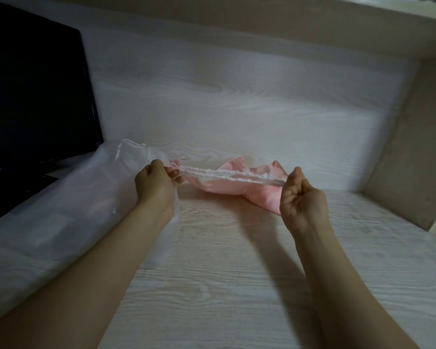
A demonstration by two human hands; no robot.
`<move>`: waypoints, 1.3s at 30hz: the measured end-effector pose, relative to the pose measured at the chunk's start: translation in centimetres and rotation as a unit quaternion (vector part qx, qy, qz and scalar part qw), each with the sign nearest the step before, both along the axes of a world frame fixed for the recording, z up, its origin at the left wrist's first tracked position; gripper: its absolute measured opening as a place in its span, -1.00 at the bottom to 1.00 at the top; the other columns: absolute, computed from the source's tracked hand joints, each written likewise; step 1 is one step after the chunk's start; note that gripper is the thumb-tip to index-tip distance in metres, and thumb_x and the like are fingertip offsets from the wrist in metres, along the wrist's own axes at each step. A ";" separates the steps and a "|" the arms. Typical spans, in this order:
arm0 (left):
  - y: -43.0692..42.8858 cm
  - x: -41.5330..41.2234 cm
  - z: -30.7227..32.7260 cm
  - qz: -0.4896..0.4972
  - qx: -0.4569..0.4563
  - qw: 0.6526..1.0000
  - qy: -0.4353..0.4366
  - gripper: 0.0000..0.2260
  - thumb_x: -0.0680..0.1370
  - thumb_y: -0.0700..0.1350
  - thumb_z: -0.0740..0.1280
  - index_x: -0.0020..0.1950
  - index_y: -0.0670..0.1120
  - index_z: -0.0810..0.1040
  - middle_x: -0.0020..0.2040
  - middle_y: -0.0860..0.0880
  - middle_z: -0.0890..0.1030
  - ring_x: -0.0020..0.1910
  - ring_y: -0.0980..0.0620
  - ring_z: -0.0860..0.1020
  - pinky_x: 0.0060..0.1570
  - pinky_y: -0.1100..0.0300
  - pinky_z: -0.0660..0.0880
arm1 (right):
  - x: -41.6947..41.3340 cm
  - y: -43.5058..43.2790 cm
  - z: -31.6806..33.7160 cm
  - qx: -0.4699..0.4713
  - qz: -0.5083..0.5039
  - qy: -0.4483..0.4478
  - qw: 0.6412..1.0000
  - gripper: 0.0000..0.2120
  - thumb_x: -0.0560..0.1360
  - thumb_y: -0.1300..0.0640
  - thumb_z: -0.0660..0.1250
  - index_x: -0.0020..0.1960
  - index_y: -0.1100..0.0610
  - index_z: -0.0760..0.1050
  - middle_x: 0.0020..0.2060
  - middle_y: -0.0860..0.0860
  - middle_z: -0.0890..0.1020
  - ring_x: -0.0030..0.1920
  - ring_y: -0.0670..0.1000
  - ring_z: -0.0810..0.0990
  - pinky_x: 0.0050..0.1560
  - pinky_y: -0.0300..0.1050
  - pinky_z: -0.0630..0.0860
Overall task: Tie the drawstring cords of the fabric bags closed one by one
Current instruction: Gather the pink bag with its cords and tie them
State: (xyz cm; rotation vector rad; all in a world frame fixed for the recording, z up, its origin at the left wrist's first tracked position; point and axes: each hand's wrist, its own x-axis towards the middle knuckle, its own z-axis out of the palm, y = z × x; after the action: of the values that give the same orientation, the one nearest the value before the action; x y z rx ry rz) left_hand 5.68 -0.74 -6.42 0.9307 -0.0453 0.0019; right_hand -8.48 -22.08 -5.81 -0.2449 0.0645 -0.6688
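Observation:
A small sheer bag (239, 187) with pink contents is held just above the pale wooden desk (237, 273). Its gathered white mouth (227, 175) stretches in a line between my two hands. My left hand (156, 185) pinches the left end of that gathered mouth, where a bit of pink shows. My right hand (300, 197) has its fingers curled, pinching the right end. The cords themselves are too fine and blurred to make out.
A heap of translucent white bags (68, 205) lies along the left under my left forearm. A black monitor (33, 96) stands at the far left. A beige wall and side panel (398, 147) close off the back and right.

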 end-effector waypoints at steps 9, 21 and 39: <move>0.8 1.2 0.4 0.036 -0.030 0.997 0.068 -0.84 0.75 -0.13 0.05 0.06 -0.08 0.40 -0.33 -0.04 0.34 -0.57 0.07 0.41 -0.50 0.29 0.35 | 0.2 0.1 -0.5 -0.120 -0.204 0.248 0.939 -0.54 0.63 0.37 -0.08 0.48 0.39 0.31 0.15 0.36 0.62 0.07 0.27 0.70 0.17 0.07 0.66; 1.9 0.8 -0.3 0.244 0.386 0.863 -0.215 -0.77 0.77 -0.04 0.11 0.03 -0.16 0.38 -0.03 -0.24 0.60 -0.06 -0.24 0.54 -0.11 0.03 0.30 | 0.1 1.4 -2.6 -0.666 -0.326 0.515 0.429 -0.52 0.49 0.47 0.12 0.38 0.24 0.31 -0.08 0.21 0.50 -0.07 0.26 0.45 -0.10 0.03 0.33; 2.1 0.6 -1.1 0.176 0.686 0.646 -0.283 -0.49 0.67 0.08 0.20 -0.42 -0.14 0.44 -0.40 -0.06 0.45 -0.28 -0.11 0.44 -0.02 0.00 0.37 | 0.7 1.9 -2.4 -0.626 -0.359 0.490 0.488 -0.82 0.59 0.24 0.14 0.15 0.06 0.26 -0.24 0.10 0.55 -0.22 0.22 0.54 -0.21 0.14 0.48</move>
State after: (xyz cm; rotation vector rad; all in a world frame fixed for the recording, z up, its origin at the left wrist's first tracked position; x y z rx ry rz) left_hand 6.27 1.40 -7.53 2.4517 -0.5109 0.7308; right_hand -7.75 -20.20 -8.23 -2.1638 0.8516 -1.2456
